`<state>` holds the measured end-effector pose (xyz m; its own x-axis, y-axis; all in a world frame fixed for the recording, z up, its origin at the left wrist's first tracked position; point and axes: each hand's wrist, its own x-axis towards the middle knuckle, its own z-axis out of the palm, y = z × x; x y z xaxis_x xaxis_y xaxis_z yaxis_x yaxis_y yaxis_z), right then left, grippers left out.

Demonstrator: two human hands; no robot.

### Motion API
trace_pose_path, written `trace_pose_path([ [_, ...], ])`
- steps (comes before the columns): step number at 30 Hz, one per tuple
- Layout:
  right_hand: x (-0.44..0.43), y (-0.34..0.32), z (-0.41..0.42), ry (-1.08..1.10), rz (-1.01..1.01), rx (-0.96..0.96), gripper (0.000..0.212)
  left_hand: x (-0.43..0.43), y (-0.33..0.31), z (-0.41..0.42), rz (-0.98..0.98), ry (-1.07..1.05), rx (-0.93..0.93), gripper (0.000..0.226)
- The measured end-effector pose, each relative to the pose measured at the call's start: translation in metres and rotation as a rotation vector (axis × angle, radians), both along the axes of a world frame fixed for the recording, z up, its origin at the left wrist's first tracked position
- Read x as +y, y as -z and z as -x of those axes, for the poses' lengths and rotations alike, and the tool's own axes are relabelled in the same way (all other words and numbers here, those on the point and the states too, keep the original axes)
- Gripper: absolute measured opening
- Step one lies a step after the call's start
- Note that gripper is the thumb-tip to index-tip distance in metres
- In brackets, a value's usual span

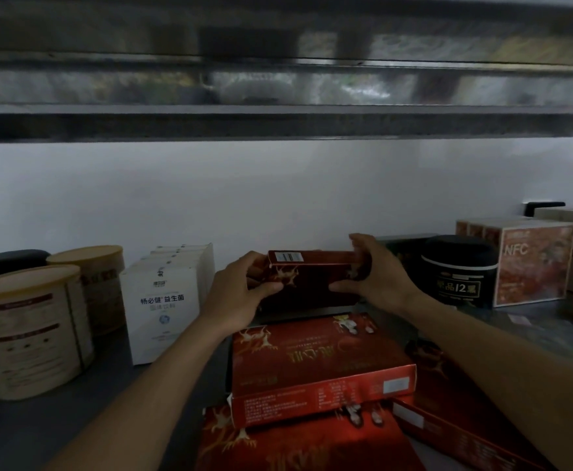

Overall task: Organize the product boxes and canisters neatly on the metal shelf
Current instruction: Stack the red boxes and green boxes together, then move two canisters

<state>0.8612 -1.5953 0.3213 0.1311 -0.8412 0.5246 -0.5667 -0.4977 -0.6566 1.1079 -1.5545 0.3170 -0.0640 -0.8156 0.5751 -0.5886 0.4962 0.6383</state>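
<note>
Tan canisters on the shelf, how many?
2. Front canister at left; rear canister behind it, beside the white boxes. The dark lid far left may top another, body hidden.

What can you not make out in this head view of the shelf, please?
Head view:
Upper shelf: motion blur, contents unclear.
Dark item, far left: mostly hidden behind tan canisters.
Lowest red box: cut by bottom edge.
Held red box: ends covered by left hand and right hand.

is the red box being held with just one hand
No, the left hand and the right hand each grip one end of the red box.
</note>
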Motion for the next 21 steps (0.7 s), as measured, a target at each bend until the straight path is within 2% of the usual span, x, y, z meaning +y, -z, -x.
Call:
trace_pose_path([
  [5, -0.004, 0.004, 0.010, -0.043, -0.118, -0.163, 0.100, -0.004, 0.000, -0.001, -0.076, -0.012, 0.071, 0.028],
  [8, -0.003, 0.002, 0.009, -0.095, -0.151, -0.314, 0.083, -0.003, 0.002, -0.002, -0.106, -0.005, 0.144, 0.028],
  [14, 0.003, -0.015, 0.004, -0.111, -0.115, -0.521, 0.061, 0.004, -0.003, 0.003, -0.069, 0.049, 0.214, 0.071],
  [18, 0.000, -0.024, 0.003, -0.077, -0.219, -0.667, 0.067, 0.008, -0.008, 0.005, -0.114, 0.131, 0.247, 0.062],
  [21, 0.000, -0.026, 0.003, -0.039, -0.281, -0.707, 0.059, 0.008, -0.008, 0.004, -0.170, 0.204, 0.216, 0.075],
])
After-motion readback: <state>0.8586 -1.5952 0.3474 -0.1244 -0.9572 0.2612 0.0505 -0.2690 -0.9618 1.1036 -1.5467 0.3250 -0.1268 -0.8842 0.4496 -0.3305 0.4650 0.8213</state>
